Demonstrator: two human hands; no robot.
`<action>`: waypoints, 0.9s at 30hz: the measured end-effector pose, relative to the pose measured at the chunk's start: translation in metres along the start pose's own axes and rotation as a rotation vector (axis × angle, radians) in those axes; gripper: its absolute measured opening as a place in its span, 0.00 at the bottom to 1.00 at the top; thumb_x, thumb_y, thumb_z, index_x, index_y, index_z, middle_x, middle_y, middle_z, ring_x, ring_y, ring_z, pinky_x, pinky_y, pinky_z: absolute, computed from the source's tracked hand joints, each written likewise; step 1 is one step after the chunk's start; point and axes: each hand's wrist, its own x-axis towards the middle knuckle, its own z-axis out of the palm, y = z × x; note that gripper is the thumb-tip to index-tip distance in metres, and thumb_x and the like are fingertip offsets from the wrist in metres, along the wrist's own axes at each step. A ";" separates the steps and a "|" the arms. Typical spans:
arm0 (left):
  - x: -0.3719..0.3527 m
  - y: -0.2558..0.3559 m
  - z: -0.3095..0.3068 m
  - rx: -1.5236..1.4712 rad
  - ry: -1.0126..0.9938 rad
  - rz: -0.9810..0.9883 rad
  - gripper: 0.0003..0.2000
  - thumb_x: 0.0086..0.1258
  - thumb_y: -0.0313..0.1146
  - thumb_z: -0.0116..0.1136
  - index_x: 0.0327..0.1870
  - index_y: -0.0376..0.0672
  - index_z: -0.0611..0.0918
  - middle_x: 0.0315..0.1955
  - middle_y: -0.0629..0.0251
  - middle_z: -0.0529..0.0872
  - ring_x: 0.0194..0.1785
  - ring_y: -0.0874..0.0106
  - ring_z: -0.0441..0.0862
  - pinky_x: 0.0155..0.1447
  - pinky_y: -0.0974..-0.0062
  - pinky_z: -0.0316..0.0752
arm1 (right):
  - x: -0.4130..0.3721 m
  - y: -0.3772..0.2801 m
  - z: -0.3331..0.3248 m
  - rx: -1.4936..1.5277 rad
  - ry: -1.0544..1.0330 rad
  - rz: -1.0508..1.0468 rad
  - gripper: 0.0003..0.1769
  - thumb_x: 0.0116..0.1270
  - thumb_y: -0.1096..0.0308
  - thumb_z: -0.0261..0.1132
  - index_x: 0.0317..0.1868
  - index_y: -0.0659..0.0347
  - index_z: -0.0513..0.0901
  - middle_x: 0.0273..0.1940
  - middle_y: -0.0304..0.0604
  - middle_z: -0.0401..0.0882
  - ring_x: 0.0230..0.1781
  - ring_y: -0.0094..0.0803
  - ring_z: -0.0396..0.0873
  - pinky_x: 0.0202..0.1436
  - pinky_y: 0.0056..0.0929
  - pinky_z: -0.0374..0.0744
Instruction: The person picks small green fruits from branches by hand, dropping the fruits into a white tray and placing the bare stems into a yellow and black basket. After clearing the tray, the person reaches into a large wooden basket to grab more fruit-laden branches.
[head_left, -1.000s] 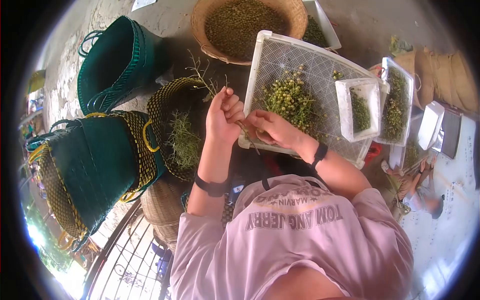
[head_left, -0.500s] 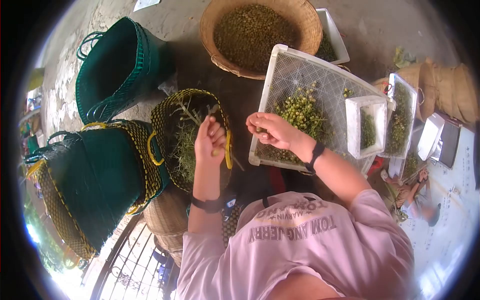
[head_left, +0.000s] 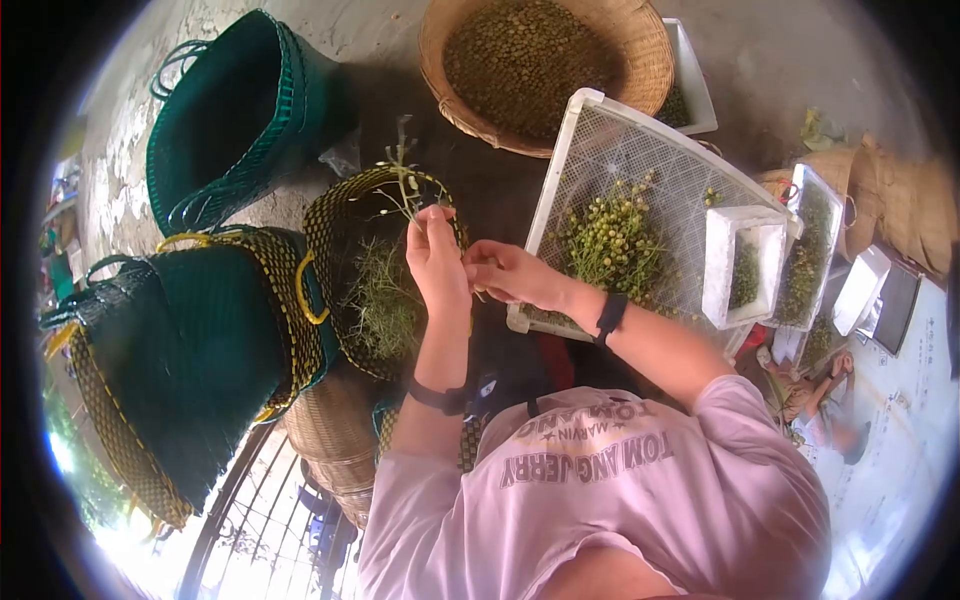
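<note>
My left hand is closed on a thin green sprig, whose branching top rises above my fingers. My right hand is beside it, fingers pinched together near the sprig's lower end; what they hold is too small to make out. Below and left of my left hand, leafy green stems lie in a black-and-yellow woven basket. To the right of my right hand, a pile of small round green fruits rests on a white mesh tray.
A wide wicker basket of small round fruits stands beyond the tray. Green woven baskets are at left. A white foam box sits on the tray's right side, near another white tray. Another person is at far right.
My right hand has moved left, off the tray's edge, to my left hand. The sprig now stands more upright above my left hand. The view has shifted slightly.
</note>
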 end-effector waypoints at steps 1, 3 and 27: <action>-0.002 0.001 0.005 0.045 0.012 0.027 0.08 0.75 0.36 0.51 0.37 0.42 0.76 0.18 0.82 0.62 0.20 0.90 0.54 0.22 0.86 0.47 | 0.000 0.001 -0.003 0.066 -0.013 0.007 0.14 0.70 0.56 0.62 0.44 0.58 0.74 0.29 0.32 0.75 0.17 0.13 0.62 0.17 0.16 0.56; -0.002 0.002 0.009 0.068 0.009 0.021 0.08 0.75 0.37 0.51 0.38 0.42 0.77 0.18 0.82 0.61 0.20 0.91 0.54 0.22 0.86 0.47 | -0.001 0.005 -0.008 0.069 -0.004 -0.005 0.14 0.71 0.56 0.62 0.45 0.59 0.75 0.29 0.32 0.76 0.17 0.13 0.62 0.17 0.16 0.56; 0.073 -0.119 -0.285 1.440 0.253 -0.260 0.36 0.65 0.41 0.59 0.69 0.32 0.60 0.67 0.41 0.61 0.69 0.51 0.63 0.67 0.57 0.64 | 0.154 -0.095 -0.215 0.525 0.935 -0.382 0.24 0.71 0.67 0.54 0.64 0.64 0.63 0.53 0.51 0.69 0.44 0.41 0.74 0.52 0.51 0.82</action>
